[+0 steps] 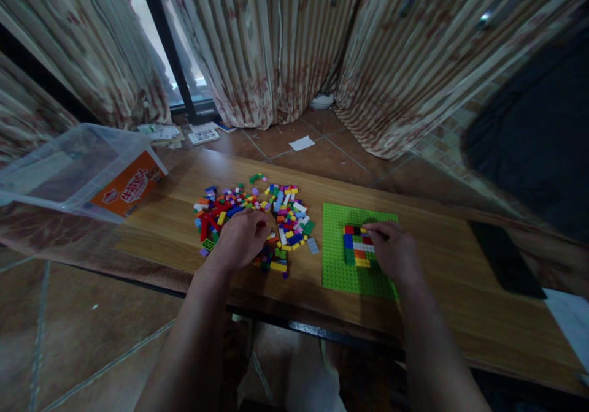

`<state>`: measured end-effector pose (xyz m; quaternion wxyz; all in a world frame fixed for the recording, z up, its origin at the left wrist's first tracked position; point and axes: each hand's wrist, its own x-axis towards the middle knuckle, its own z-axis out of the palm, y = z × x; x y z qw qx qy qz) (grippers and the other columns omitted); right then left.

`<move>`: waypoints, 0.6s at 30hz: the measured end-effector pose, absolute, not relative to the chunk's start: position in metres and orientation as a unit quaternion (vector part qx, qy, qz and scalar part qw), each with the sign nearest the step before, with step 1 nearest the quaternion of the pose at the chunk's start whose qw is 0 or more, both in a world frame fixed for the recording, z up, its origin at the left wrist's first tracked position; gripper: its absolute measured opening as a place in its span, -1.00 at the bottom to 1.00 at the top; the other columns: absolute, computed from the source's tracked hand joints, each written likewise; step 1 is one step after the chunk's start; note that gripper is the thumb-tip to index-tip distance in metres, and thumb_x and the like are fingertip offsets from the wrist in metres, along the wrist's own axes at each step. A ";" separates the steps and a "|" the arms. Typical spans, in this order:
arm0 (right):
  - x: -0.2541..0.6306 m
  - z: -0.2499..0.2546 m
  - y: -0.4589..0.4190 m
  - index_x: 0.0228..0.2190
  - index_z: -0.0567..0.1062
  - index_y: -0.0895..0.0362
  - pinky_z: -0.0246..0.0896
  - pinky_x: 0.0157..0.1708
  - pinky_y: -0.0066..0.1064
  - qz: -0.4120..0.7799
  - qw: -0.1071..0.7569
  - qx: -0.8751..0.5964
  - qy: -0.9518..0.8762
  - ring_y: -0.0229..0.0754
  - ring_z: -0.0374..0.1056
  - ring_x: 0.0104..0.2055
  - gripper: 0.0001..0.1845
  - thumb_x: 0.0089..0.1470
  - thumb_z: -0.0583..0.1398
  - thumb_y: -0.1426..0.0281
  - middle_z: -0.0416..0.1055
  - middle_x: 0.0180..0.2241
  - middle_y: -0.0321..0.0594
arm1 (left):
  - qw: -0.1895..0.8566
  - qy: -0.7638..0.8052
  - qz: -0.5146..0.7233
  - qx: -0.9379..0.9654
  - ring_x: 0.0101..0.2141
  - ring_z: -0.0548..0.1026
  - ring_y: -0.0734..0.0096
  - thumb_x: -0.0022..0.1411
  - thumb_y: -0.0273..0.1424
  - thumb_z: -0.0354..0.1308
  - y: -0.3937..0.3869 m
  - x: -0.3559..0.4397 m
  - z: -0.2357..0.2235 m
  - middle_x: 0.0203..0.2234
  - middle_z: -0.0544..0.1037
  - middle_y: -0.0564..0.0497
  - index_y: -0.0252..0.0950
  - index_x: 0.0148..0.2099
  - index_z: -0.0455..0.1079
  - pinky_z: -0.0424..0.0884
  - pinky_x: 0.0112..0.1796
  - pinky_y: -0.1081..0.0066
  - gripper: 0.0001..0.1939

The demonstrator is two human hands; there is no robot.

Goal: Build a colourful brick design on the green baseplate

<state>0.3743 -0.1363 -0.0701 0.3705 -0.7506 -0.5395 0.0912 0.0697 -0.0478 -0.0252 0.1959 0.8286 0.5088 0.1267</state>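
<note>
My left hand (245,235) is over a loose pile of coloured building bricks (288,216), its fingers curled down among them. Whatever the fingertips hold, if anything, is hidden. A green baseplate (334,271) lies on the table to the right of the pile. Fixed on it is a compact block of bricks (361,247) in red, blue, white, orange, green and yellow. My right hand (393,249) is closed in a pinch at the block's upper right corner, around a small brick that its fingers mostly cover. That hand also hides the block's right side.
The wooden table (442,265) runs across the view. A clear plastic bin (69,182) with an orange label stands at its left end. A dark flat phone-like slab (506,259) and white paper (568,320) lie at the right. Curtains (276,44) hang behind.
</note>
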 end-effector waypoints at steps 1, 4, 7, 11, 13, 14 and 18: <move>0.374 -0.071 -0.136 -0.41 0.59 0.13 0.32 -0.15 -0.16 0.094 0.373 -0.751 -0.537 -0.11 0.41 -0.26 -0.73 0.06 0.11 0.31 0.50 -0.30 -0.12 | 0.196 0.509 0.127 0.828 -0.22 0.52 0.26 0.22 -0.43 0.02 -0.048 0.070 -0.025 -0.25 0.58 -0.09 -0.29 -0.23 0.50 0.41 -0.19 0.37 -0.79; 0.375 -0.072 -0.137 -0.41 0.59 0.13 0.32 -0.13 -0.16 0.100 0.382 -0.747 -0.535 -0.11 0.42 -0.26 -0.74 0.05 0.12 0.31 0.50 -0.30 -0.11 | 0.194 0.509 0.133 0.828 -0.22 0.52 0.26 0.22 -0.43 0.02 -0.048 0.069 -0.026 -0.24 0.58 -0.09 -0.29 -0.23 0.50 0.40 -0.18 0.37 -0.78; 0.375 -0.073 -0.137 -0.42 0.59 0.14 0.32 -0.13 -0.16 0.100 0.390 -0.740 -0.538 -0.11 0.42 -0.26 -0.74 0.05 0.12 0.30 0.51 -0.31 -0.12 | 0.196 0.505 0.138 0.829 -0.21 0.52 0.27 0.22 -0.43 0.03 -0.047 0.068 -0.028 -0.24 0.58 -0.07 -0.28 -0.24 0.50 0.41 -0.19 0.38 -0.79; 0.374 -0.073 -0.139 -0.42 0.59 0.11 0.34 -0.15 -0.18 0.103 0.393 -0.742 -0.534 -0.12 0.42 -0.25 -0.74 0.06 0.13 0.28 0.52 -0.30 -0.14 | 0.202 0.499 0.146 0.830 -0.21 0.52 0.28 0.21 -0.44 0.03 -0.047 0.068 -0.030 -0.24 0.59 -0.05 -0.26 -0.27 0.50 0.40 -0.17 0.38 -0.80; 0.373 -0.070 -0.141 -0.38 0.60 0.09 0.34 -0.15 -0.19 0.100 0.395 -0.744 -0.530 -0.12 0.43 -0.24 -0.75 0.07 0.14 0.28 0.53 -0.28 -0.15 | 0.206 0.500 0.148 0.828 -0.22 0.52 0.30 0.20 -0.45 0.03 -0.047 0.067 -0.031 -0.24 0.59 -0.04 -0.25 -0.26 0.50 0.41 -0.18 0.39 -0.80; 0.372 -0.067 -0.142 -0.35 0.60 0.09 0.34 -0.14 -0.19 0.094 0.399 -0.744 -0.527 -0.11 0.44 -0.24 -0.76 0.07 0.15 0.28 0.53 -0.26 -0.16 | 0.207 0.500 0.151 0.827 -0.22 0.52 0.30 0.20 -0.45 0.03 -0.048 0.067 -0.031 -0.23 0.59 -0.03 -0.24 -0.25 0.50 0.41 -0.18 0.39 -0.80; 0.359 -0.055 -0.146 -0.29 0.60 0.07 0.35 -0.14 -0.17 0.054 0.447 -0.721 -0.527 -0.09 0.44 -0.23 -0.76 0.09 0.17 0.25 0.53 -0.25 -0.16 | 0.210 0.500 0.159 0.825 -0.22 0.51 0.30 0.20 -0.45 0.05 -0.048 0.068 -0.031 -0.23 0.58 -0.04 -0.25 -0.26 0.50 0.41 -0.18 0.39 -0.82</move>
